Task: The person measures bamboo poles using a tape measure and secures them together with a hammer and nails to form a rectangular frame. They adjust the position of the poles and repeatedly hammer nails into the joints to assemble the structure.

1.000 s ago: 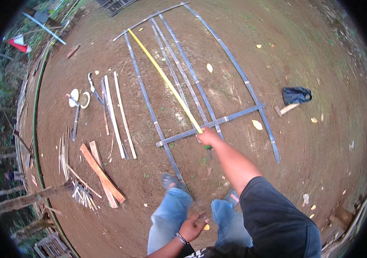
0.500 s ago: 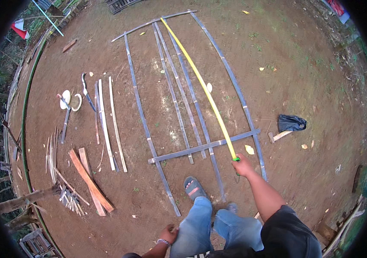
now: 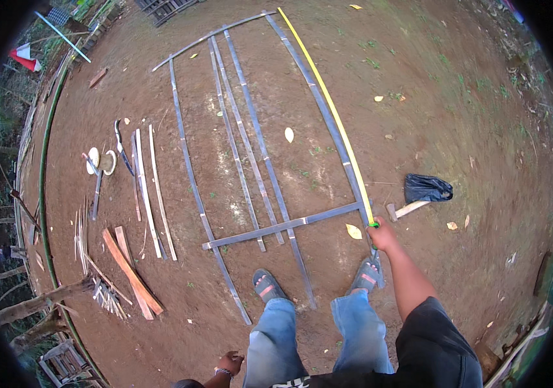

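Observation:
My right hand point(image 3: 383, 234) is closed around a tape measure point(image 3: 373, 225) with a green edge. Its yellow blade point(image 3: 332, 107) runs far out, beside the rightmost long dark bamboo strip point(image 3: 315, 90) and partly over it near my hand. That strip belongs to a frame of long strips laid on the ground, with a far crosspiece point(image 3: 215, 40) and a near crosspiece point(image 3: 276, 228) across them. Several inner strips point(image 3: 250, 110) run lengthwise between the outer ones. My left hand point(image 3: 230, 362) hangs beside my left leg, fingers loosely apart, with nothing visible in it.
A hammer point(image 3: 411, 208) lies right of the frame, beside a black plastic bag point(image 3: 428, 187). On the left are pale strips point(image 3: 148, 187), reddish boards point(image 3: 131, 271), thin sticks point(image 3: 81, 239) and a curved-handled tool point(image 3: 122, 145). A green hose point(image 3: 44, 174) borders the left side.
My right hand has carried the tape measure right, and its blade has swung from the inner strips to the right outer strip. My right foot has stepped out; my left hand has lowered.

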### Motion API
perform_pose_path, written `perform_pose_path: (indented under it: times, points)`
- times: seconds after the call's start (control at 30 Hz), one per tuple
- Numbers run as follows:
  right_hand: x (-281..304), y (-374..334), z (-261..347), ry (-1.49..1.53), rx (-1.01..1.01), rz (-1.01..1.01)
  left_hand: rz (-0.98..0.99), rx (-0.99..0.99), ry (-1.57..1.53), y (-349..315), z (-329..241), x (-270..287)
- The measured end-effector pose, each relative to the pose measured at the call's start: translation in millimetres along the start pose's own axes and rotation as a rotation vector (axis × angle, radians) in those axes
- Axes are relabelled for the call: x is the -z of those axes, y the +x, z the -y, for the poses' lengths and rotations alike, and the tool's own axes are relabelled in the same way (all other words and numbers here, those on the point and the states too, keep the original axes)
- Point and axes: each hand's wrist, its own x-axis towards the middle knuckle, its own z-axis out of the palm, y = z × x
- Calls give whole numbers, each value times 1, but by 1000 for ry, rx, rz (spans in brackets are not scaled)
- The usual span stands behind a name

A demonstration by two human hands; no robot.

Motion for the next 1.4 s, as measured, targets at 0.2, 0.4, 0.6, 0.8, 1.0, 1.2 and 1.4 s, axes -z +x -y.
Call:
perform_pose_path:
  times: [0.2, 0.4, 0.6, 0.8, 1.0, 1.2, 1.4]
  points:
    - [45, 29, -50, 85, 10, 49, 26, 6, -187, -48, -58, -62]
    - [87, 23, -43, 115, -12, 119, 9, -15, -245, -62, -68, -78]
    - [68, 50, -73, 83, 2, 117, -10, 38, -181, -49, -100, -74]
    - [52, 52, -66, 11, -29, 169, 44, -53, -139, 6, -125, -63]
    - [31, 46, -70, 4, -61, 148, 55, -123, -109, 45, -198, -33]
    - [-3, 50, -99, 7, -83, 117, 78, -281, 56, 114, -240, -32]
    - [-15, 63, -124, 27, -66, 117, 66, -476, 148, 157, -373, -48]
